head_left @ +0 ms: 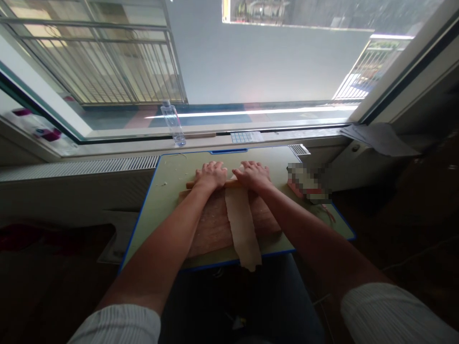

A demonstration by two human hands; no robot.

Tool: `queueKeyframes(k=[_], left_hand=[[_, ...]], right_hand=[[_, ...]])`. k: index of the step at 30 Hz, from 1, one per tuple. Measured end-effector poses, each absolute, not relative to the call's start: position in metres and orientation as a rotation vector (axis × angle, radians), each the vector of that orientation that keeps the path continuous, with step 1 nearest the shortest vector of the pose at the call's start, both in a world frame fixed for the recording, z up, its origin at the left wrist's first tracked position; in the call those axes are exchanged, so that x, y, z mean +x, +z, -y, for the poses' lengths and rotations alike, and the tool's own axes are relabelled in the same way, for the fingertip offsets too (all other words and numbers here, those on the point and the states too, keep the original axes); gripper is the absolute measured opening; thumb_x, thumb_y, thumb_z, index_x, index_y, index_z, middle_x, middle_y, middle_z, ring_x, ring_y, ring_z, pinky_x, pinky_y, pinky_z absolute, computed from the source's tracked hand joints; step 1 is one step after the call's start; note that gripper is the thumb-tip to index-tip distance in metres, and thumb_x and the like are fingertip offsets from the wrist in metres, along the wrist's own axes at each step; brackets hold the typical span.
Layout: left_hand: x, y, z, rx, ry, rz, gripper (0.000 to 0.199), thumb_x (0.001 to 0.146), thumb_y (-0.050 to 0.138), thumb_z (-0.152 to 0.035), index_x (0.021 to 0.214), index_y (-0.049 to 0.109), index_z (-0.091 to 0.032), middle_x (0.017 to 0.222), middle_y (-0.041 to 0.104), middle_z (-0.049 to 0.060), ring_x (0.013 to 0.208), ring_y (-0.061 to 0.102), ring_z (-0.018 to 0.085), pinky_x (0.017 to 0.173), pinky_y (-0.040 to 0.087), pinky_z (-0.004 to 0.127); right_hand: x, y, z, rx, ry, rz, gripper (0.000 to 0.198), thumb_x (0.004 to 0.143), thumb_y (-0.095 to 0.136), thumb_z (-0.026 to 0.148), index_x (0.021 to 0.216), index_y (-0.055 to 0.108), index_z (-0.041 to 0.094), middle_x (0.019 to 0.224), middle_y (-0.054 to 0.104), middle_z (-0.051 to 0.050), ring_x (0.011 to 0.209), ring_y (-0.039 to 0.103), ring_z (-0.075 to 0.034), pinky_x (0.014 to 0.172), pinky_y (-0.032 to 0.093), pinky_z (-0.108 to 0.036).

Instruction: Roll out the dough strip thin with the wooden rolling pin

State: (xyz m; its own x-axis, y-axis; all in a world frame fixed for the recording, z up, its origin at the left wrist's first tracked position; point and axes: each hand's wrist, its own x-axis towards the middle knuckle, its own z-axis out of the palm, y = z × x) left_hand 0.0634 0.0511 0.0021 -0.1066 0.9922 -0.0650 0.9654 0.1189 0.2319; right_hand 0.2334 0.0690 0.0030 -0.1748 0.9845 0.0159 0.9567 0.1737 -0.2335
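Observation:
A wooden rolling pin [234,183] lies crosswise near the far edge of a wooden board [211,224]. My left hand [211,176] is over its left part, fingers curled forward around it. On its right part, my right hand [253,175] grips in the same way, and its thumb points inward. Between the hands a long, pale strip of dough [242,224] passes under the pin. The near end of this strip hangs over the board and past the table's front edge. My palms hide much of the pin.
The board rests on a small green table [154,205] with a blue rim. Dough crumbs lie at its left, and a blurred-out packet [310,186] is at its right. Beyond, a plastic bottle [173,123] and a calculator-like keypad [246,137] stand along the windowsill.

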Motion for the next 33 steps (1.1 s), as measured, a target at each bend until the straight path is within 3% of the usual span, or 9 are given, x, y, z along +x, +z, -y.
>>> queueKeyframes(k=[6, 14, 25, 33], left_hand=[[0.061, 0.003, -0.065, 1.974, 0.173, -2.203, 0.06, 0.105, 0.03, -0.05, 0.153, 0.059, -0.029, 0.169, 0.052, 0.011, 0.151, 0.048, 0.036, 0.128, 0.031, 0.066], [0.064, 0.004, -0.052, 1.958, 0.206, -2.214, 0.059, 0.105, 0.032, -0.048, 0.156, 0.057, -0.031, 0.17, 0.05, 0.009, 0.154, 0.044, 0.035, 0.129, 0.028, 0.065], [0.078, -0.004, 0.01, 2.041, 0.321, -2.326, 0.049, 0.107, 0.034, -0.041, 0.143, 0.067, -0.031, 0.163, 0.058, 0.008, 0.148, 0.049, 0.031, 0.13, 0.025, 0.063], [0.082, -0.008, 0.047, 2.096, 0.348, -2.343, 0.055, 0.109, 0.03, -0.045, 0.146, 0.068, -0.03, 0.167, 0.055, 0.008, 0.151, 0.048, 0.031, 0.128, 0.031, 0.061]], right_hand=[[0.231, 0.004, -0.086, -1.877, 0.308, 2.262, 0.067, 0.103, 0.046, 0.063, 0.155, 0.061, 0.023, 0.162, 0.058, -0.016, 0.142, 0.054, -0.039, 0.119, 0.038, -0.06], [0.233, 0.007, -0.07, -1.897, 0.281, 2.273, 0.064, 0.103, 0.046, 0.062, 0.153, 0.062, 0.025, 0.161, 0.059, -0.014, 0.141, 0.055, -0.037, 0.119, 0.038, -0.057], [0.241, -0.006, -0.003, -1.794, -0.038, 2.251, 0.052, 0.109, 0.042, 0.052, 0.141, 0.069, 0.022, 0.153, 0.066, -0.015, 0.136, 0.055, -0.036, 0.115, 0.037, -0.052], [0.248, -0.012, 0.028, -1.721, -0.107, 2.232, 0.049, 0.113, 0.04, 0.057, 0.131, 0.072, 0.023, 0.154, 0.064, -0.012, 0.135, 0.055, -0.033, 0.112, 0.037, -0.047]])
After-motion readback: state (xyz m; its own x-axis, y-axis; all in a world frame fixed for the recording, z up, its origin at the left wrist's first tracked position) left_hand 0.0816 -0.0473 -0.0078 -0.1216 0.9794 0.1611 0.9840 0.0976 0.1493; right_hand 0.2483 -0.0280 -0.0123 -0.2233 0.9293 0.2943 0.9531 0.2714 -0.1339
